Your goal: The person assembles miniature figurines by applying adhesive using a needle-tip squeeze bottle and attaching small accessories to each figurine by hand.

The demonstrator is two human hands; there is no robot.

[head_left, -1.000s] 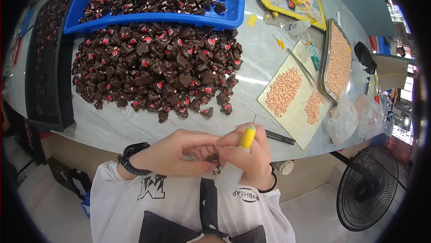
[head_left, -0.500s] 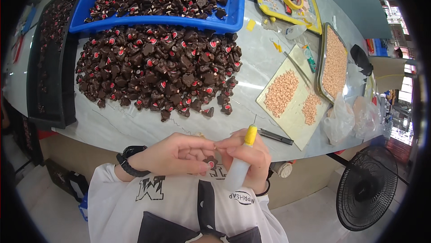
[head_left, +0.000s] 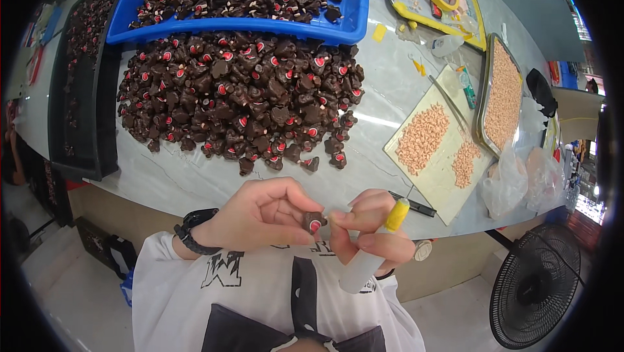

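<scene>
Your left hand (head_left: 263,212) pinches a small dark piece (head_left: 314,222) with a red dot on its face, fingers curled together and clamped on it. Your right hand (head_left: 370,232) is just beside it, fingertips touching the same piece, while its other fingers are wrapped tight round a white bottle (head_left: 370,254) with a yellow nozzle (head_left: 397,213). The bottle is tilted, nozzle up and away from you. A black watch (head_left: 192,232) sits on your left wrist.

Take the pile (head_left: 240,95) of like dark pieces on the table (head_left: 188,180) as your landmark. The piece you hold is near the pile's edge closest to you, off the table's rim and over your lap. Beyond the pile lies a blue tray (head_left: 338,27) full of the same pieces. Left of the pile is a black tray (head_left: 84,92). Right of the pile is a pale board (head_left: 442,170) with two heaps of small orange bits, and further right a metal tray (head_left: 500,95) filled with them. A black pen (head_left: 416,206) lies on the table between the board and your right hand. A floor fan (head_left: 536,287) stands well right of the pile, below the table.
</scene>
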